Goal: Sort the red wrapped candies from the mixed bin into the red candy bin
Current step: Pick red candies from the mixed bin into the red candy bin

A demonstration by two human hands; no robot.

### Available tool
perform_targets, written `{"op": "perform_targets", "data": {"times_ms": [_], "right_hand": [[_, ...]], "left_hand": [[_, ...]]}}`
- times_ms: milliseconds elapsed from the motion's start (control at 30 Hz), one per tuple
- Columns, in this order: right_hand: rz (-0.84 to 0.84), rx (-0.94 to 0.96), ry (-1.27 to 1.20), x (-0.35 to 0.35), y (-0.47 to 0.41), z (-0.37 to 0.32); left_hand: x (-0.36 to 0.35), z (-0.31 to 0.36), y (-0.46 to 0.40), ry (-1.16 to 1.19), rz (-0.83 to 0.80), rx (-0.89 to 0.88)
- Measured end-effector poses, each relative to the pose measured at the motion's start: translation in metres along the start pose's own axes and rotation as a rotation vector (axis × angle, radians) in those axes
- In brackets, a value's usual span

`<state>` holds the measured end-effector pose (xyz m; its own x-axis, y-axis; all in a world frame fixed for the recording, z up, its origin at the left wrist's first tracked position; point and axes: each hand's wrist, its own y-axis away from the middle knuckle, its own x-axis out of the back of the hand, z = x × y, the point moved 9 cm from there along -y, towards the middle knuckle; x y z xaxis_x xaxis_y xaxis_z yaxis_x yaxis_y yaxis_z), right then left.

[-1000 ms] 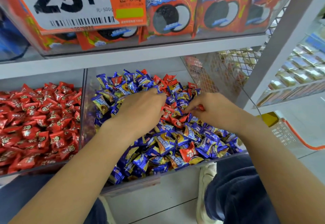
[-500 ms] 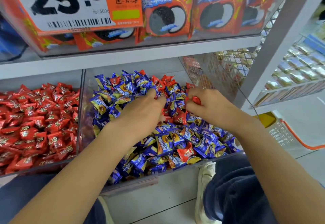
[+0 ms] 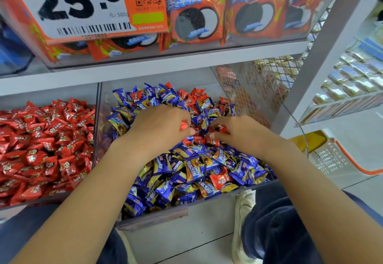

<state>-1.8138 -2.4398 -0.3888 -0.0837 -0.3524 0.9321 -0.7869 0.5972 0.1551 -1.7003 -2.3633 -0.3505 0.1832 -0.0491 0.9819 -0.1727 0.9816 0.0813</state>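
Note:
The clear mixed bin [image 3: 234, 196] holds a heap of blue wrapped candies [image 3: 165, 166] with red wrapped candies [image 3: 219, 178] scattered among them. To its left stands the red candy bin [image 3: 94, 139], full of red candies [image 3: 41, 150]. Both hands are in the middle of the mixed heap. My left hand [image 3: 159, 127] is curled, and a red candy [image 3: 183, 124] shows at its fingertips. My right hand [image 3: 240, 131] pinches a red candy [image 3: 220, 128] among several red ones lying between the two hands.
A shelf above carries red cookie packs [image 3: 194, 19] behind a large price tag [image 3: 83, 5]. A wire mesh panel [image 3: 259, 89] closes the bin's right side. A shopping basket [image 3: 339, 158] sits on the floor at the right. My knees and a white shoe [image 3: 242, 212] are below the bins.
Both hands have stayed in the mixed heap and shifted slightly among the candies. A red candy now shows at the left hand's fingertips, and the right hand has dipped back to the red pieces.

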Motion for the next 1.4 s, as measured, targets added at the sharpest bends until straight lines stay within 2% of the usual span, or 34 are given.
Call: {"op": "perform_targets", "data": {"times_ms": [167, 267, 433, 567, 833, 933, 1033, 1167, 1267, 1400], "right_hand": [[-0.134, -0.031, 0.013, -0.021, -0.008, -0.003], [-0.095, -0.02, 0.032, -0.02, -0.014, -0.009], [-0.015, 0.014, 0.127, -0.02, -0.012, -0.015], [0.016, 0.003, 0.085, -0.017, -0.01, -0.012], [0.137, -0.053, -0.16, 0.016, -0.005, 0.005], [0.179, -0.018, -0.42, 0.029, 0.011, -0.001], [0.203, 0.046, -0.621, 0.035, 0.028, -0.021], [0.207, 0.146, -0.664, 0.032, 0.039, -0.077], [0.195, 0.275, -0.611, 0.03, 0.034, -0.139], [0.155, 0.399, -0.458, 0.024, 0.008, -0.217]], "left_hand": [[-0.018, 0.01, 0.0, -0.197, -0.136, -0.051], [-0.018, 0.008, -0.002, -0.19, -0.151, -0.043], [-0.012, 0.007, -0.002, -0.139, -0.073, -0.04], [0.007, 0.002, 0.002, -0.013, 0.054, -0.022], [0.037, -0.005, 0.021, 0.127, 0.3, -0.042], [0.044, -0.016, 0.036, 0.291, 0.334, -0.054], [0.054, -0.037, 0.061, 0.502, 0.352, -0.047], [0.064, -0.07, 0.102, 0.737, 0.348, -0.001], [0.065, -0.112, 0.123, 0.758, 0.368, 0.083], [0.052, -0.194, 0.144, 0.688, 0.415, 0.288]]}}
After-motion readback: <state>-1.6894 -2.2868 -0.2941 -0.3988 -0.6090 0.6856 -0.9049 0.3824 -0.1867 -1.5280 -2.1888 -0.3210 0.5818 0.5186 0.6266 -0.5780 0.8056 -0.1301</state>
